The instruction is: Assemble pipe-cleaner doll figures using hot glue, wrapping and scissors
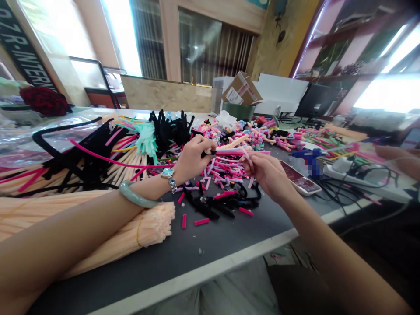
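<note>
Over the dark table (229, 238), my left hand (194, 158) is closed, pinching one end of a pink pipe cleaner (231, 152). A dark tip shows at its fingertips. My right hand (262, 171) is closed on a pale lilac pipe cleaner (247, 156), which crosses the pink one near its right part. Short pink, lilac and white pieces (226, 169) lie in a pile beneath both hands. Black fuzzy pieces (203, 205) lie nearer the front, with several cut pink bits (201, 222) beside them.
A peach bundle (147, 225) lies under my left forearm. Black and mint bundles (146, 141) stand behind it. To the right are a phone (300, 178), a blue glue gun (308, 158), a power strip with cables (367, 181), and another person's hand (398, 159).
</note>
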Demonstrator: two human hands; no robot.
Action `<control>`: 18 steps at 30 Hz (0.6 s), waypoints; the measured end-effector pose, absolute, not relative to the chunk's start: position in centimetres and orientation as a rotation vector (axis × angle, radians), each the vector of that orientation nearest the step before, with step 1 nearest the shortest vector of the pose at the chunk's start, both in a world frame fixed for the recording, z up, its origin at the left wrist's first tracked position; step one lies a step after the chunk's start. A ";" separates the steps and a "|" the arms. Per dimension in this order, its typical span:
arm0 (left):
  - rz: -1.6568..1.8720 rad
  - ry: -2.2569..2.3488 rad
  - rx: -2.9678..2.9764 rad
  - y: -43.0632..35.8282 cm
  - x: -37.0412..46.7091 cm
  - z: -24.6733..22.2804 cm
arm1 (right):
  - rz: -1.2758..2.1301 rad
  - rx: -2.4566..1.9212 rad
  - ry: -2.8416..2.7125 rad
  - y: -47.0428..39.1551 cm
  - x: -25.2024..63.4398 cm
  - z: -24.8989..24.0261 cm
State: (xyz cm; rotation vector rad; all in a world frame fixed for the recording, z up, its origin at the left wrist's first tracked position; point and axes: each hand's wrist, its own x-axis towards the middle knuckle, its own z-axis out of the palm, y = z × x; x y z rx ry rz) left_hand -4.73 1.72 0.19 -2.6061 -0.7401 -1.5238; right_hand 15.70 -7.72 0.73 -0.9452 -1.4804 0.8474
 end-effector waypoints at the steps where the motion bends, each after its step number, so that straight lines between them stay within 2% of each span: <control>1: -1.513 -0.729 -2.609 1.7 -4.7 0.2 | 0.853 -0.958 -1.482 -7.8 15.6 0.8; 7: -1.445 -0.649 -2.632 1.4 -4.6 0.2 | 0.899 -1.042 -1.461 -8.2 15.3 0.9; 18: -1.427 -0.587 -2.627 1.5 -4.6 0.1 | 0.771 -1.092 -1.519 -8.6 14.8 0.8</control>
